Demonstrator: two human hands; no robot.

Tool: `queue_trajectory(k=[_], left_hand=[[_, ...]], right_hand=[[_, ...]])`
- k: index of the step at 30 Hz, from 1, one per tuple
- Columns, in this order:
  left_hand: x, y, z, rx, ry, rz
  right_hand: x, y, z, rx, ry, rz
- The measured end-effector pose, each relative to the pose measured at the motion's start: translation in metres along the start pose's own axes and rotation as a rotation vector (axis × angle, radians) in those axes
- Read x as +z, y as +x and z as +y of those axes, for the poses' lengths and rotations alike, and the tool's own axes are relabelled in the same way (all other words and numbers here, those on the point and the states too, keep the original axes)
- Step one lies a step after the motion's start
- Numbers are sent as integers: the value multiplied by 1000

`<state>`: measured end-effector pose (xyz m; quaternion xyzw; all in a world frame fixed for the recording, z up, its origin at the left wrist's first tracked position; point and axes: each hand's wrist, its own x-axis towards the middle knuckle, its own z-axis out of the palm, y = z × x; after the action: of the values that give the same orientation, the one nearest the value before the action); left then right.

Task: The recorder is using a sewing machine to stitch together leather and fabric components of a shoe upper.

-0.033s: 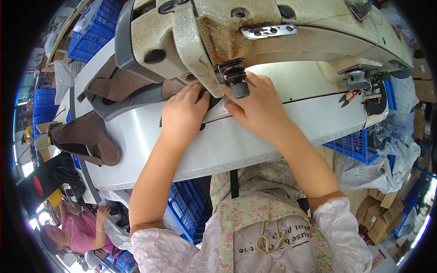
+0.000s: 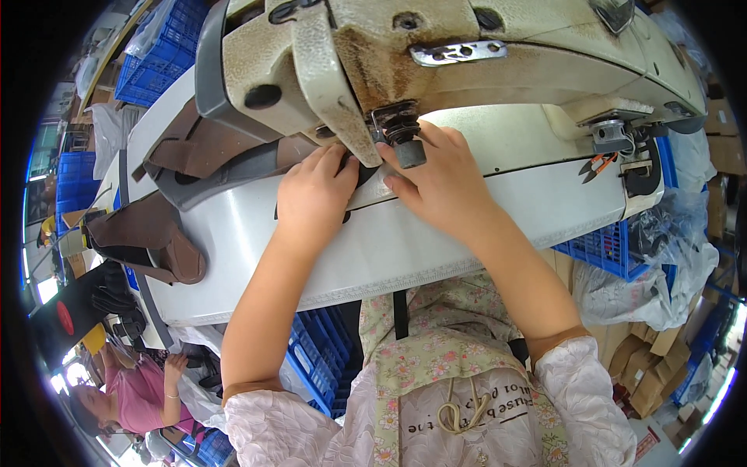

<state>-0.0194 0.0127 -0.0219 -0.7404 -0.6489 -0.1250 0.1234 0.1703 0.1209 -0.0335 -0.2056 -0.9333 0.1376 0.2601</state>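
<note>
Two bare hands, the left (image 2: 315, 183) and the right (image 2: 447, 183), tucked in at our sewing machine (image 2: 506, 78).
Its slanted bar (image 2: 334, 86) and dark knob (image 2: 410, 154) kinda block our view, orange-handled snips (image 2: 601, 162) sit off right, and a second brown piece (image 2: 140, 233) sits by the left edge. Hands are apart with a narrow gap; most fingertips are hard to make out, so we can't tell if either one's gripping. Our brown-and-grey piece (image 2: 257, 159) is on the white tabletop (image 2: 405, 241), left of the machine's bar, right end hidden around the left hand, back partly covered by the machine. Long axis runs roughly sideways, left end swinging slightly nearer us.
</note>
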Motion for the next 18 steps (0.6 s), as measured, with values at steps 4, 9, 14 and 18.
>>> queue_trajectory(k=[4, 9, 14, 18], left_hand=[[3, 6, 7, -34, 38, 15], [0, 11, 11, -100, 59, -25], [-37, 4, 10, -84, -169, -43], [-86, -41, 6, -512, -185, -152]], right_hand=[[3, 3, 7, 13, -16, -28], [2, 6, 9, 11, 4, -20], [1, 6, 5, 23, 6, -33], [-4, -10, -11, -42, 33, -8]])
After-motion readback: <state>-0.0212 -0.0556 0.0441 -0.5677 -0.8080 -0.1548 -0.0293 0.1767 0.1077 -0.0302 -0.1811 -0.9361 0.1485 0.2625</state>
